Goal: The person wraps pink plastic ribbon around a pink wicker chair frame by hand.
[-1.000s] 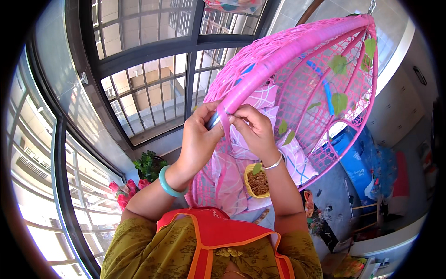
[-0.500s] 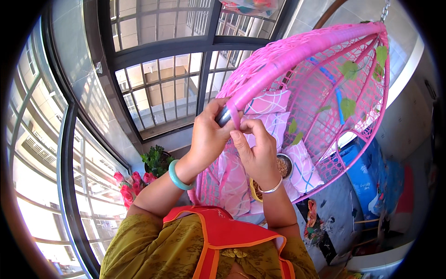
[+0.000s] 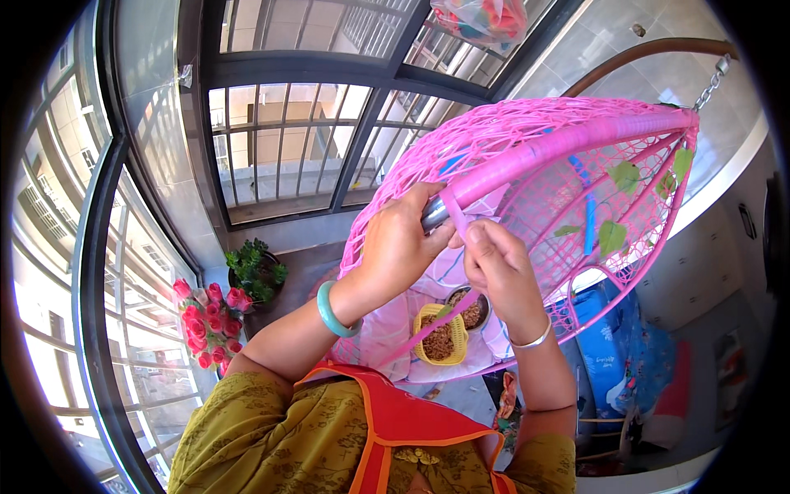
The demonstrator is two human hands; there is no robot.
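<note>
The left hand (image 3: 397,243) grips the bare metal section of the frame tube (image 3: 433,214) on the pink hanging chair (image 3: 457,138). Beside the tube, the right hand (image 3: 499,265) pinches the pink strip (image 3: 456,216), which crosses the tube.

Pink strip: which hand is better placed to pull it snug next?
Right, most likely: the right hand pinches the pink strip close to the chair rim. The left hand looks occupied, gripping the rim at its bare metal section.
</note>
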